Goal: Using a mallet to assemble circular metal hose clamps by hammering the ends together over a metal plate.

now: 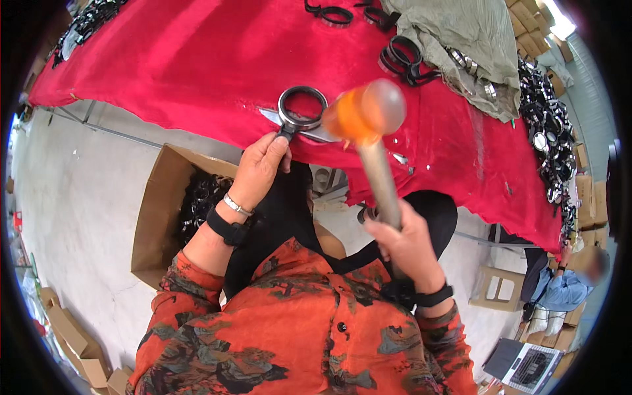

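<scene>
My left hand (pixel 258 168) pinches the short black handle of a round ring-shaped part (pixel 288 128) with a dark, silvery-edged rim. This ring lies at the near edge of the red-covered table (pixel 197 72), over a pale, flat metal piece (pixel 318 135). In my right hand (pixel 413 245) is a mallet (pixel 380 178), gripped round its pale handle. Its orange, clear-ended head (pixel 361 113) is raised just right of the ring, slightly smeared by motion. I cannot tell whether the head touches anything.
Several black rings (pixel 403 56) lie toward the far side beside a grey-green cloth (pixel 461 33). A heap of black and silver parts (pixel 546 131) runs along the right edge. Left of my legs stands a cardboard box (pixel 155 217) of black parts. Another person (pixel 566 286) sits at far right.
</scene>
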The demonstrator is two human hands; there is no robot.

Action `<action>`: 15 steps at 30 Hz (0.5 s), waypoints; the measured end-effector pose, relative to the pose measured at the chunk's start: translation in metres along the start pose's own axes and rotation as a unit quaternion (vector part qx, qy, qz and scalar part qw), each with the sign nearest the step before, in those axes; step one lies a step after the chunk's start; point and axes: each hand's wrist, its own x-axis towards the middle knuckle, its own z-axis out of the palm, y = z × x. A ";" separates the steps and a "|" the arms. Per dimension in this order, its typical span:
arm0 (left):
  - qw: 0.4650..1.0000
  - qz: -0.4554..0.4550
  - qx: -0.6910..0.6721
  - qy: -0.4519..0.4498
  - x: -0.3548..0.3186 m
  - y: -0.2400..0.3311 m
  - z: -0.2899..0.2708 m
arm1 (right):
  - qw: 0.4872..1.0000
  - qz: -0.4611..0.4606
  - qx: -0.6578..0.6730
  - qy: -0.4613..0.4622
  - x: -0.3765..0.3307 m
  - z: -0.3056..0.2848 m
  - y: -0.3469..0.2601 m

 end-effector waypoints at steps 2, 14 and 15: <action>1.000 -0.012 0.006 -0.020 -0.004 0.000 -0.002 | 0.997 -0.019 0.072 0.032 -0.007 -0.006 -0.016; 1.000 -0.013 0.015 -0.010 -0.006 0.000 0.000 | 0.989 -0.049 0.136 -0.018 0.014 -0.001 -0.039; 1.000 -0.014 0.015 -0.009 -0.006 0.001 0.001 | 0.988 -0.076 0.131 0.009 0.016 0.000 -0.050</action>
